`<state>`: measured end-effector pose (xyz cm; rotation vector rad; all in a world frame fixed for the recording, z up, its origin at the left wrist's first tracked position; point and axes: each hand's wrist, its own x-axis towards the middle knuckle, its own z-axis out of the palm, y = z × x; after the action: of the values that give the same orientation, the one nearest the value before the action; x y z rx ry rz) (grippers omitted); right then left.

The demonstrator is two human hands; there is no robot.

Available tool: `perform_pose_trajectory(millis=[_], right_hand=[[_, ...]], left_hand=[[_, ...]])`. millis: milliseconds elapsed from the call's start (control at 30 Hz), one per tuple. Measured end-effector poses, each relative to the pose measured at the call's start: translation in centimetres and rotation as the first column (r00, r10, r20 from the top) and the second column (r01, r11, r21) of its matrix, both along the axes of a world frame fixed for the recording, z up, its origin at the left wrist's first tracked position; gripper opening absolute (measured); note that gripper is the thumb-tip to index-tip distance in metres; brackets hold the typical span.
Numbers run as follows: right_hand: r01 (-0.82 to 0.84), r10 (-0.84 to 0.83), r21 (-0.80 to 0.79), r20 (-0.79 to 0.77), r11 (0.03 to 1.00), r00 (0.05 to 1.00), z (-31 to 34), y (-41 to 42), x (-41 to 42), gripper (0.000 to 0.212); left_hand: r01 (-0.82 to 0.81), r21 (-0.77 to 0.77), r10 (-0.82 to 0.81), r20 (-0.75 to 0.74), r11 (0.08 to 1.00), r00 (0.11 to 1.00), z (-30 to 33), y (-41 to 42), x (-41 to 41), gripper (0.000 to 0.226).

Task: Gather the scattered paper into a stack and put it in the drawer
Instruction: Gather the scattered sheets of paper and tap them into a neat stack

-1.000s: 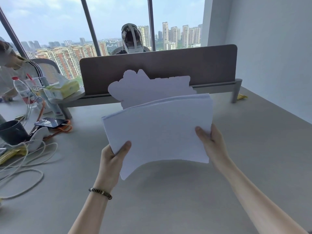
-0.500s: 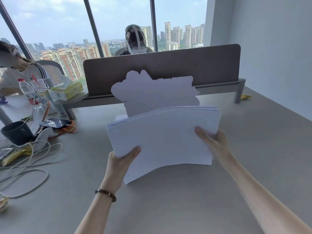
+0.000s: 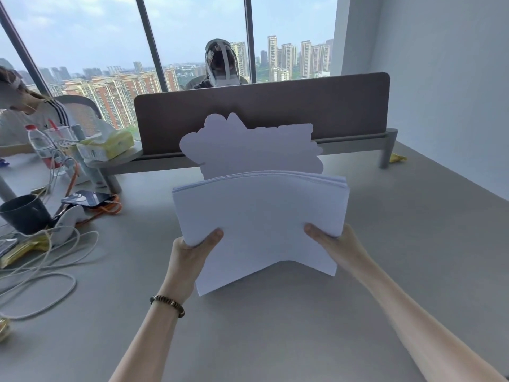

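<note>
Left hand and right hand grip the paper stack at its lower corners, at 7 and 4 o'clock, thumbs on the near face, remaining fingers hidden behind. The stack stands upright, bowed, above the bench. At 12 o'clock behind it, a white cut-out sheet.

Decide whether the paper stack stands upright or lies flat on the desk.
Upright: the paper stack stands on edge, bowed, its lower corners at the desk, left hand and right hand holding its sides.
</note>
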<state>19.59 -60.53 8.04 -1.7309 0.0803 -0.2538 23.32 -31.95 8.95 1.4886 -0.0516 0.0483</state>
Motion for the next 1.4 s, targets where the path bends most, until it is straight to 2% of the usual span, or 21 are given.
perform_pose_trajectory(millis=[33, 100, 167, 233, 300, 400, 433, 500, 533, 567, 600, 733, 833, 933, 1033, 1167, 1300, 1400], right_hand=[[0.013, -0.013, -0.030, -0.001, 0.999, 1.000, 0.0, -0.2, 0.1, 0.005], [0.034, -0.034, -0.064, -0.001, 0.997, 0.999, 0.1, -0.7, 0.2, 0.024], [0.027, -0.029, -0.033, -0.062, 0.999, 0.998, 0.1, -1.2, 0.4, 0.030], [0.013, -0.004, 0.069, -0.138, 0.998, 0.990, -0.1, -1.5, 0.5, 0.033], [0.018, 0.022, 0.193, -0.205, 0.981, 0.979, -0.4, -1.6, 0.3, 0.034], [0.068, 0.027, 0.370, -0.245, 0.927, 0.969, -0.7, -1.1, 0.0, 0.042], [0.090, 0.012, 0.412, -0.239, 0.907, 0.971, -0.8, -0.8, -0.1, 0.042], [0.132, -0.033, 0.479, -0.210, 0.868, 0.977, -1.0, -0.1, 0.1, 0.032], [0.150, -0.055, 0.513, -0.196, 0.845, 0.979, -1.1, 0.5, 0.2, 0.026], [0.164, -0.072, 0.542, -0.187, 0.824, 0.980, -1.1, 1.1, 0.2, 0.022], [0.172, -0.083, 0.568, -0.179, 0.805, 0.980, -1.1, 1.8, 0.3, 0.019], [0.161, -0.095, 0.633, -0.137, 0.757, 0.986, -1.0, 4.5, 0.0, 0.025], [0.134, -0.080, 0.639, -0.114, 0.757, 0.990, -0.9, 5.5, -0.7, 0.030], [0.089, -0.050, 0.639, -0.079, 0.764, 0.996, -0.5, 5.6, -1.4, 0.029], [0.035, -0.007, 0.632, -0.046, 0.774, 0.999, -0.4, 5.3, -1.9, 0.032], [0.000, 0.038, 0.625, -0.047, 0.780, 0.998, -0.8, 5.0, -2.3, 0.034], [0.026, -0.066, 0.638, 0.038, 0.769, 0.997, 0.5, 2.1, -1.5, 0.044], [0.028, -0.117, 0.558, 0.124, 0.830, 0.985, 2.4, -0.6, -0.6, 0.054]], left_hand=[[-0.009, 0.029, 0.009, -0.007, 1.000, 1.000, 0.2, 0.2, 0.2, 0.010], [0.013, 0.087, -0.011, -0.020, 0.996, 1.000, 0.9, 0.6, 0.7, 0.018], [0.088, 0.140, -0.080, -0.060, 0.986, 0.995, 1.7, 1.2, 1.0, 0.044], [0.189, 0.117, -0.168, -0.171, 0.975, 0.971, 2.3, 1.8, 1.3, 0.066], [0.271, -0.007, -0.262, -0.272, 0.963, 0.926, 2.6, 2.1, 1.4, 0.061], [0.254, -0.372, -0.366, -0.269, 0.893, 0.891, 2.1, 2.0, 1.1, 0.074], [0.230, -0.505, -0.382, -0.220, 0.832, 0.898, 1.7, 1.6, 0.8, 0.078], [0.205, -0.729, -0.387, -0.090, 0.653, 0.918, 1.0, 0.3, -0.1, 0.079], [0.200, -0.797, -0.376, -0.037, 0.571, 0.926, 0.7, -0.7, -0.6, 0.080], [0.184, -0.828, -0.353, -0.018, 0.530, 0.936, 0.4, -1.9, -1.0, 0.080], [0.163, -0.830, -0.331, -0.028, 0.533, 0.943, 0.2, -3.1, -1.3, 0.075], [0.141, -0.656, -0.250, -0.076, 0.741, 0.965, -0.5, -7.7, -1.9, 0.048], [0.071, -0.669, -0.231, -0.154, 0.740, 0.961, -0.7, -8.7, -1.5, 0.041], [0.063, -0.686, -0.235, -0.161, 0.725, 0.959, -0.5, -8.6, -1.5, 0.041], [0.094, -0.634, -0.238, -0.146, 0.768, 0.960, -0.6, -8.4, -1.5, 0.041], [0.085, -0.559, -0.162, -0.089, 0.825, 0.983, -0.5, -7.6, -0.9, 0.036], [0.058, -0.493, -0.123, -0.101, 0.868, 0.987, 0.2, -6.1, -0.4, 0.031], [0.061, -0.395, -0.089, -0.054, 0.917, 0.995, 0.9, -4.5, 0.0, 0.019]])
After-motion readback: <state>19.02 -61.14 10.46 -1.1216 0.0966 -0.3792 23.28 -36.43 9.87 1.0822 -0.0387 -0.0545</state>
